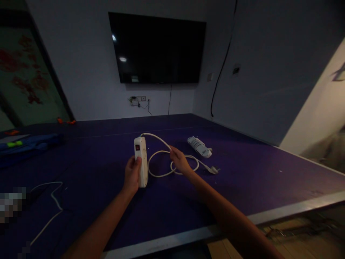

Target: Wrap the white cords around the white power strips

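Observation:
My left hand [132, 172] is closed around a white power strip [143, 163], held upright with its dark red switch near the top. From its upper end a white cord [157, 137] arches over to my right hand [179, 160], whose fingers are closed on it. Beyond that hand the cord lies in loose loops on the purple tabletop [172, 208]. It ends in a plug [214, 169] resting to the right. Farther back lies a second white power strip [199, 146] with its cord wound round it.
Blue cloth [40, 142] lies at the left, with small orange objects [66, 121] behind it. A thin white cable [55, 198] runs across the left front. A pale edge [296, 207] borders the table. A black screen [159, 50] hangs on the far wall.

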{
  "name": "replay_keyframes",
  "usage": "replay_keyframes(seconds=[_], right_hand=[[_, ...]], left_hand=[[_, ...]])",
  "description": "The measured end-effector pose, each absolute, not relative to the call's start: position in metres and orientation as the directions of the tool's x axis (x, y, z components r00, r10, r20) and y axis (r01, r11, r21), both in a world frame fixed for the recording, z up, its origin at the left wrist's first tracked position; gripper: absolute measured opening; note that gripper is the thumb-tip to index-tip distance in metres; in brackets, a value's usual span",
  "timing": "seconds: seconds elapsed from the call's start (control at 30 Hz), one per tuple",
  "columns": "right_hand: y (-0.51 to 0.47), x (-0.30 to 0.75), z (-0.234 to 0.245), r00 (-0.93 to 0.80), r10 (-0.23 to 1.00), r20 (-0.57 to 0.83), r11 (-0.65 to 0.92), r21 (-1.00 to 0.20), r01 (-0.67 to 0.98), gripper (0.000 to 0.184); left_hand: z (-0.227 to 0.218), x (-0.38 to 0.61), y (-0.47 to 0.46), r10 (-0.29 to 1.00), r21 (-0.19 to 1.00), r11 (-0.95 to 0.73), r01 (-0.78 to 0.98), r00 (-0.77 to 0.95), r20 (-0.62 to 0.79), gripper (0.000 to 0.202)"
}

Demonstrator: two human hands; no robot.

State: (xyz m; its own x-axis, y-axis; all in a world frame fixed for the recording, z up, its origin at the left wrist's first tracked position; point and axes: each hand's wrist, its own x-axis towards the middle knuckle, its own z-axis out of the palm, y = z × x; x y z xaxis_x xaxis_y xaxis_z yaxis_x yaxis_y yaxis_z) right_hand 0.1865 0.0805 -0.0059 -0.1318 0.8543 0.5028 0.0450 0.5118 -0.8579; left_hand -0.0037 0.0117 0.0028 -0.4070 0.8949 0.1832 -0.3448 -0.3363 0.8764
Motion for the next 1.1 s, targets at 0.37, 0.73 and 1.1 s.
replay_keyframes(seconds=[0.37, 0.73, 1.1], right_hand=[[0.055, 0.179, 0.005, -0.482, 0.749, 0.454, 0.606, -0.177, 0.776, 0.037], [0.037, 0.171, 0.005, -0.774, 0.44, 0.456, 0.774, 0.244, 0.584, 0.028], [0.043, 0.194, 0.014, -0.617, 0.356, 0.702, 0.819, 0.084, 0.568, 0.03]], left_hand=[[0.002, -0.013, 0.003, 0.528, 0.662, -0.507, 0.551, -0.409, 0.745, 0.063], [-0.006, -0.046, 0.021, 0.542, -0.021, -0.224, 0.974, 0.142, 0.828, 0.053], [-0.002, -0.044, 0.022, 0.499, -0.233, -0.53, 0.816, 0.521, 0.692, 0.043]])
